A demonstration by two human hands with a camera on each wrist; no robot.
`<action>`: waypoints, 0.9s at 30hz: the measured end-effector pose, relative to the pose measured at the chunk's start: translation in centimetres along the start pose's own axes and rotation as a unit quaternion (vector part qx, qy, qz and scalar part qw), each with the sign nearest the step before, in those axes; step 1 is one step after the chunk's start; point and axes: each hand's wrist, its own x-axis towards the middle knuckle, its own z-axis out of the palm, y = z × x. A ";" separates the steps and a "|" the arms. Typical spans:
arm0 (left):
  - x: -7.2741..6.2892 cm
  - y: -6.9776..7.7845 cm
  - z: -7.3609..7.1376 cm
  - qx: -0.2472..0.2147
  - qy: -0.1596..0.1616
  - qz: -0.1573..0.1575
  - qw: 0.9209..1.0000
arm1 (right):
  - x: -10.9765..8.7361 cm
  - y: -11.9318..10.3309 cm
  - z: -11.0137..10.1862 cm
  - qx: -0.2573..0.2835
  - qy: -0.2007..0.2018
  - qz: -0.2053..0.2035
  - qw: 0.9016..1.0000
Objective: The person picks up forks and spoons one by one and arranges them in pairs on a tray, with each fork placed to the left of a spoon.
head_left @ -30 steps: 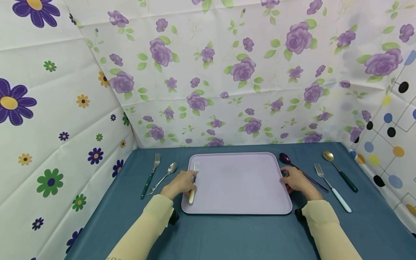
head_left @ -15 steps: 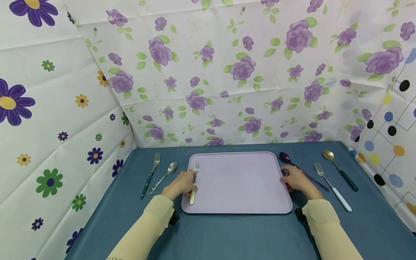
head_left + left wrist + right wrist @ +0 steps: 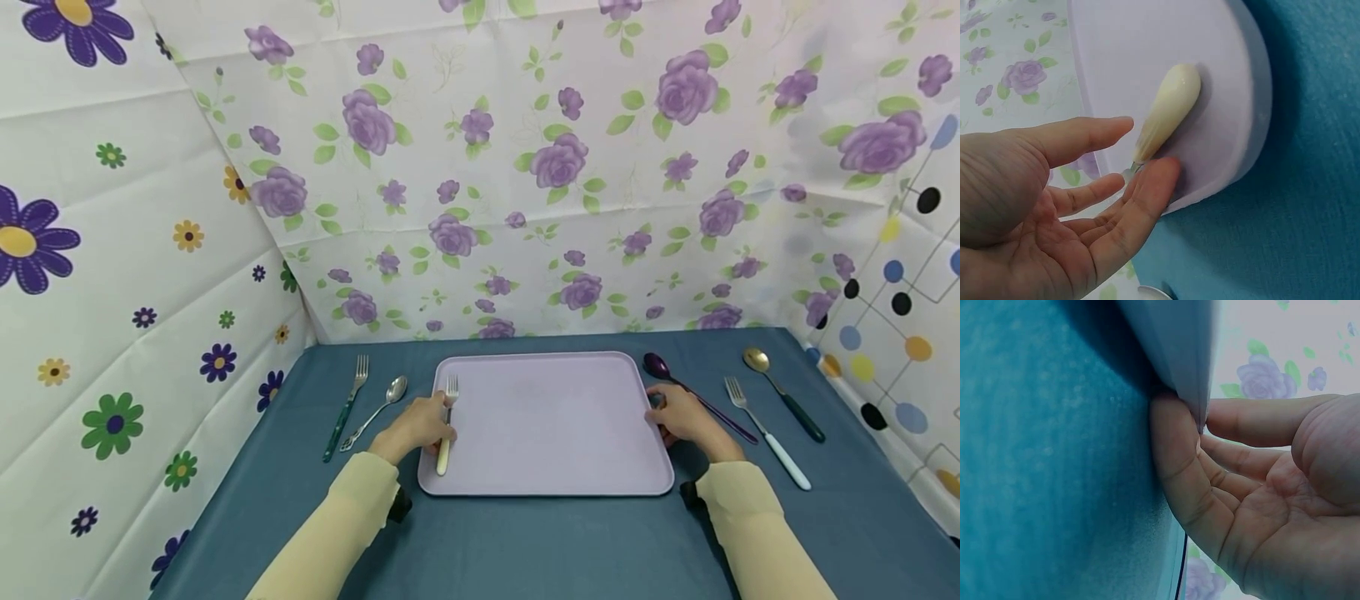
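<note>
A lilac tray (image 3: 555,425) lies on the blue cloth. Along its left side rests a fork with a cream handle (image 3: 443,458) and metal tines pointing away. My left hand (image 3: 417,423) is over the tray's left rim, around the fork's neck. In the left wrist view its thumb and fingers stand apart on either side of the fork (image 3: 1172,103); a finger seems to touch the metal neck. My right hand (image 3: 678,415) holds the tray's right rim. The right wrist view has the thumb on one side of the rim (image 3: 1191,362) and a finger underneath.
Left of the tray lie a green-handled fork (image 3: 345,412) and a silver spoon (image 3: 377,412). To the right are a purple spoon (image 3: 697,396), a white-handled fork (image 3: 767,433) and a gold spoon with a dark green handle (image 3: 787,396). Flowered cloth (image 3: 480,208) hangs behind.
The cream-handled fork's end has shifted very slightly towards the tray's near edge. Both hands and the tray stay almost still.
</note>
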 end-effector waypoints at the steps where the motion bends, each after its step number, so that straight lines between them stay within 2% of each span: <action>1: 0.0 0.0 0.0 0.002 0.004 0.003 1.000 | 0.0 0.0 0.0 0.000 0.000 -0.001 1.000; 6: 0.0 -0.2 -0.3 0.012 0.023 0.017 1.000 | -0.1 0.0 0.0 -0.005 0.001 -0.004 1.000; 21: -0.1 -0.4 -0.7 0.008 0.020 0.014 1.000 | 0.1 0.2 0.2 -0.006 0.004 -0.002 1.000; 27: 0.0 -0.5 -0.9 0.017 0.041 0.026 0.999 | -0.1 0.0 0.1 -0.011 0.009 -0.009 1.000</action>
